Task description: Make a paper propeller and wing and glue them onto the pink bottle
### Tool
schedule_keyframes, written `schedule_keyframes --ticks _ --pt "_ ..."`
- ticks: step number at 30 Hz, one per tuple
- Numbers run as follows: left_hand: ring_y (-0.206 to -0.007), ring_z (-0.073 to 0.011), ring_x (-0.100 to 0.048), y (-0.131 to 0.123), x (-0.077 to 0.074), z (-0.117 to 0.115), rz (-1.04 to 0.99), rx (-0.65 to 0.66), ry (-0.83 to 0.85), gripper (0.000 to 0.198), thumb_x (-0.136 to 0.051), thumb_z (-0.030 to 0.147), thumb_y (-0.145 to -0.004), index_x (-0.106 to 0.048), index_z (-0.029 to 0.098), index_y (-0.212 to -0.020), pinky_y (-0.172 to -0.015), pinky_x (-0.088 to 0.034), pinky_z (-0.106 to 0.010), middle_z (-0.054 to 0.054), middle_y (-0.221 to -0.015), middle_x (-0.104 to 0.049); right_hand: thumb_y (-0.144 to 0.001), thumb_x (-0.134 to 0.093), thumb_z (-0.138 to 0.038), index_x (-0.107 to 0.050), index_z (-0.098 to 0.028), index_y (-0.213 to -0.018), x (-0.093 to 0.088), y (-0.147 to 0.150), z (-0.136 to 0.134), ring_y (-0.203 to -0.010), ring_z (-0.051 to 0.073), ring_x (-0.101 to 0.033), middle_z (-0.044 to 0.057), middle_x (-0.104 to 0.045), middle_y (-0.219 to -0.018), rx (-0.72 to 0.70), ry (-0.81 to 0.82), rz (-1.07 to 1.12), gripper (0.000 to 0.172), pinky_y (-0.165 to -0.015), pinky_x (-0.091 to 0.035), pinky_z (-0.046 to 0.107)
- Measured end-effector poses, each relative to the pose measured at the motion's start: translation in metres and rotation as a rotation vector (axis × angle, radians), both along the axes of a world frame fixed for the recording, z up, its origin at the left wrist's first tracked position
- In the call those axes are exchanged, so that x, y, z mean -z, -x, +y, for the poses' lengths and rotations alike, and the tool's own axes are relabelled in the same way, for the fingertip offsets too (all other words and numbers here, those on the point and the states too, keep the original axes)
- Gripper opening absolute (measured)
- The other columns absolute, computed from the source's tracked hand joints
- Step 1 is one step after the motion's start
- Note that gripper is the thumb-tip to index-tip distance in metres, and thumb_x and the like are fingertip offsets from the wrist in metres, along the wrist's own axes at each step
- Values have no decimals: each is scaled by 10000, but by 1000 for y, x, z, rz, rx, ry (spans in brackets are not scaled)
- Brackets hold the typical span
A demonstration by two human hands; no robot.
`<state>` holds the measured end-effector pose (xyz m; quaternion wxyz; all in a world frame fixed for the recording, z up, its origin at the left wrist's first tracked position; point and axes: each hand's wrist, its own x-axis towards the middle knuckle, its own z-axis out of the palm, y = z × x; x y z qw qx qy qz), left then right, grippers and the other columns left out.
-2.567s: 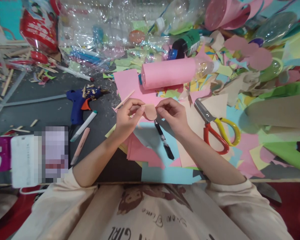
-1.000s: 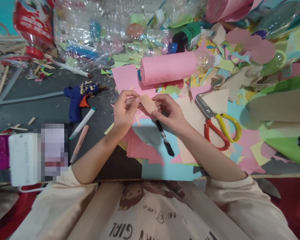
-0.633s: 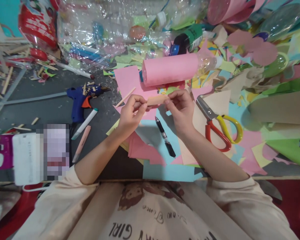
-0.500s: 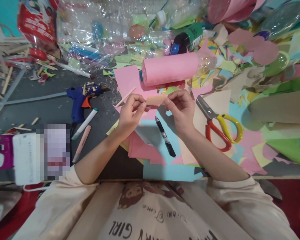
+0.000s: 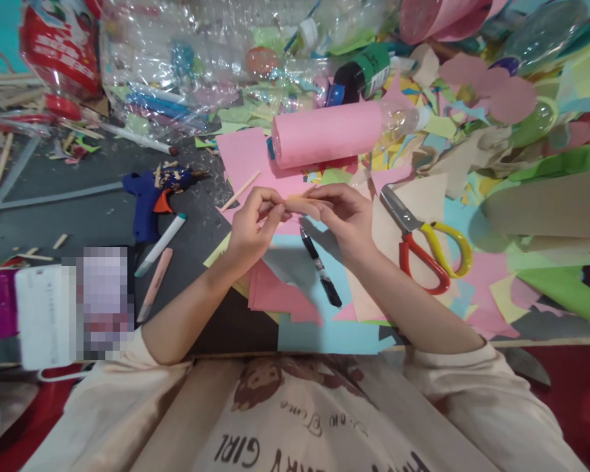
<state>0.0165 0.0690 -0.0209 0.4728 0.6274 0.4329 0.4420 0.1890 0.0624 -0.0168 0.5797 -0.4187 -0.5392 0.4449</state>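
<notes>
A small tan paper piece [image 5: 302,205] is pinched between both hands above the table. My left hand [image 5: 253,219] grips its left end with thumb and fingers closed. My right hand [image 5: 347,216] holds the right end, fingers curled over it. The piece looks folded or rolled narrow. Just below the hands a black pen [image 5: 319,267] lies on blue paper [image 5: 324,334]. Behind them rests a clear bottle wrapped in pink paper [image 5: 327,134].
Red and yellow scissors [image 5: 423,246] lie right of my right hand. A blue glue gun [image 5: 150,193], a marker [image 5: 160,244] and a pink pen [image 5: 154,283] lie at left. Paper scraps cover the right side; clear plastic bottles [image 5: 201,59] crowd the back. A white box [image 5: 42,314] sits front left.
The tan piece went from a flat rounded shape to a narrow strip. Both hands kept hold of it, and my right hand dropped slightly and closed in toward the left.
</notes>
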Motion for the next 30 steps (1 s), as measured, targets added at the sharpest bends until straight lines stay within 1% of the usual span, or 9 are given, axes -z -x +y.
schedule_keyframes --ticks 3,6,10,14,17,20,23,25,30 --pt "-776 -124 -686 0 -6 -3 134 34 -79 191 -534 415 -945 -518 228 -912 -701 -561 -241 1 -843 -668 -837 -716 -354 -745 -272 -810 -2 1 1 -838 157 -681 -8 -727 -804 -50 -79 -49 91 -792 -549 343" --pt "-801 -128 -666 1 -11 -4 249 57 -171 86 -544 312 -918 -540 232 -887 -725 -544 -240 8 -839 -668 -834 -721 -344 -750 -276 -786 -4 1 0 -805 159 -680 -5 -733 -789 -73 -110 -82 89 -752 -551 346" --pt "-759 -138 -640 1 -10 -2 334 53 -220 91 -528 313 -908 -581 241 -888 -714 -520 -264 8 -820 -686 -821 -721 -403 -747 -273 -787 -4 1 -4 -787 174 -683 7 -744 -795 -74 -93 -184 136 -737 -556 368" --pt "-770 -155 -640 1 -8 -1 385 34 -278 117 -542 322 -900 -620 237 -882 -752 -508 -292 -1 -824 -709 -841 -687 -388 -734 -265 -821 -5 3 -7 -788 181 -686 20 -749 -813 7 -133 -248 133 -733 -559 366" --pt "-786 -154 -644 2 -9 -3 357 60 -262 161 -522 353 -925 -624 231 -904 -765 -511 -293 -14 -850 -711 -853 -661 -314 -711 -260 -821 -4 4 -9 -750 173 -673 15 -737 -789 71 -157 -259 80 -692 -548 347" --pt "-773 -136 -650 2 -10 -4 231 101 -186 246 -478 440 -953 -588 221 -963 -735 -528 -272 -25 -886 -693 -854 -631 -221 -697 -266 -816 -2 5 -9 -749 174 -670 6 -731 -780 107 -213 -305 88 -696 -538 354" --pt "-728 -108 -646 2 -9 -4 129 118 -160 302 -559 512 -905 -550 216 -964 -674 -532 -229 -10 -872 -666 -834 -617 -158 -694 -277 -836 0 5 -9 -785 183 -681 3 -746 -818 80 -322 -370 142 -723 -533 372" --pt "-714 -95 -644 1 -8 -3 120 128 -170 298 -587 504 -892 -538 218 -959 -655 -531 -209 0 -859 -657 -824 -611 -164 -695 -283 -828 0 5 -9 -783 188 -676 4 -749 -836 48 -354 -401 146 -725 -528 386" --pt "-807 -108 -686 0 -2 -4 103 121 -178 256 -552 453 -920 -492 235 -1038 -678 -541 -202 -7 -917 -655 -813 -657 -245 -692 -286 -862 -2 2 -9 -820 203 -663 6 -741 -843 -4 -250 -352 73 -784 -521 417"
